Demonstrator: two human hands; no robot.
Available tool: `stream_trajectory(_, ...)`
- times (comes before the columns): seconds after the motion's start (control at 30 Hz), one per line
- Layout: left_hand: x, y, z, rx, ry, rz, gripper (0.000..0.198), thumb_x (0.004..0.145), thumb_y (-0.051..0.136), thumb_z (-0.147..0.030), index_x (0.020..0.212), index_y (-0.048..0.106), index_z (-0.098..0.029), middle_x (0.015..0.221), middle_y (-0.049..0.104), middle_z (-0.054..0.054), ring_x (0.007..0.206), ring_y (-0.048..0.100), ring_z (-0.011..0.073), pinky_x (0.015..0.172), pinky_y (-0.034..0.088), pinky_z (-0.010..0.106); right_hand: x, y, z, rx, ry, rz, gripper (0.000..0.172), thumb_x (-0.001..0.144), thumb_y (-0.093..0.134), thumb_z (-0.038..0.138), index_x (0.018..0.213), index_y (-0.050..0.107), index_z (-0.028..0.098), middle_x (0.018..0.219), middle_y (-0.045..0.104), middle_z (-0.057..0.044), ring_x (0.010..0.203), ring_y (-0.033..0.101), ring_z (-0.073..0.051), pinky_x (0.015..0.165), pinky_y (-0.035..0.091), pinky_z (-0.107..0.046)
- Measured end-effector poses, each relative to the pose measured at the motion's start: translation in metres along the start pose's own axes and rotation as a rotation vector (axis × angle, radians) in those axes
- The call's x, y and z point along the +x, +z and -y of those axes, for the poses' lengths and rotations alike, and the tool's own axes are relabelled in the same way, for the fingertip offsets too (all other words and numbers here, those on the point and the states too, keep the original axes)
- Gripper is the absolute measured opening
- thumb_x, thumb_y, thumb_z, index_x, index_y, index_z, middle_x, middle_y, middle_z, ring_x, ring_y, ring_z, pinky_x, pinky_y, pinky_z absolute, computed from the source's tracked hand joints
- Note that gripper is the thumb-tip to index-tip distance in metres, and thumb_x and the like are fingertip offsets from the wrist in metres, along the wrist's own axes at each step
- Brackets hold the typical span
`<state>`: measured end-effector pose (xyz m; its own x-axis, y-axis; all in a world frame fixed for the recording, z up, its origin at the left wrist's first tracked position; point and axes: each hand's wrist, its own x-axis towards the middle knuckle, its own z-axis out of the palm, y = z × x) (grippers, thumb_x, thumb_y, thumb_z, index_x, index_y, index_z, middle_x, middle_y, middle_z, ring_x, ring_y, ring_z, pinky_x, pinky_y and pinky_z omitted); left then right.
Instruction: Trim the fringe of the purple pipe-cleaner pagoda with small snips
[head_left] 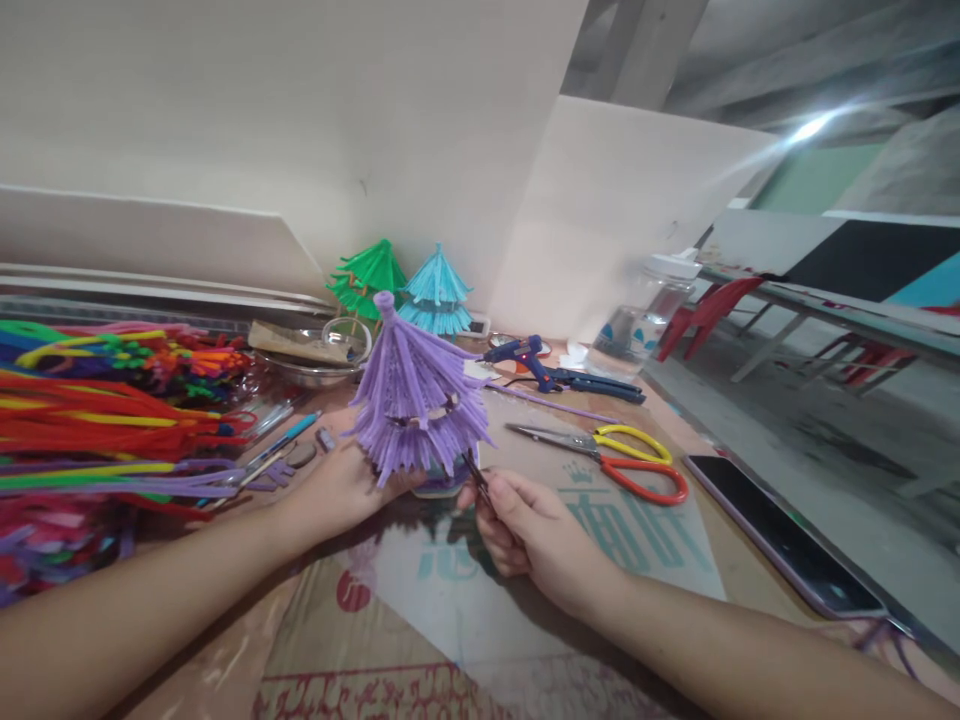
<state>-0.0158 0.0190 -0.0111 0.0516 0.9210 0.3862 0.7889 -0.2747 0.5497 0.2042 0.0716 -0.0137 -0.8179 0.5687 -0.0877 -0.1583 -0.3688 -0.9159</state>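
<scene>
Head view: purple fringed piece [409, 385], frame centre; left hand [354, 472] at its lower left, fingers mostly hidden, can't tell grip; right hand [525, 522], lower centre, pinching thin dark stick [476, 474] by piece's underside; step looks like working there, next calls for steady aim

Two-tiered purple pipe-cleaner roof model [420, 385], left hand [358, 478] partly hidden beneath it, right hand [521, 525] pinching a dark strip [475, 474] by its lower edge, green model [381, 270] and light-blue model [437, 278] behind it, pipe-cleaner bundles [112, 410] left of it, scissors [598, 444] and smartphone [780, 535] right of it
</scene>
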Motion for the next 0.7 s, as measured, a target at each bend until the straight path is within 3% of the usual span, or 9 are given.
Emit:
stream_trajectory(0.47, 0.0035, 0.0022, -0.0004, 0.057, 0.053, 0.05, 0.034, 0.087, 0.052, -0.047, 0.092, 0.072, -0.021, 0.105, 0.075, 0.006, 0.105, 0.066, 0.0273, 0.098, 0.05, 0.041, -0.0027, -0.0006, 0.001, -0.017, -0.006, -0.009, 0.05, 0.073, 0.072, 0.064, 0.082, 0.058, 0.017, 0.05, 0.035, 0.011, 0.039, 0.019, -0.004, 0.039, 0.012, -0.02)
stream_trajectory(0.7, 0.0037, 0.0015, -0.0035, 0.085, 0.035, 0.063, 0.041, 0.088, 0.048, -0.053, 0.088, 0.073, -0.02, 0.104, 0.074, 0.008, 0.108, 0.064, 0.0283, 0.1, 0.049, 0.042, -0.0024, -0.0015, -0.0003, -0.014, -0.009, -0.001, 0.049, 0.074, 0.073, 0.063, 0.081, 0.058, 0.017, 0.05, 0.035, 0.011, 0.039, 0.019, -0.003, 0.039, 0.012, -0.02)
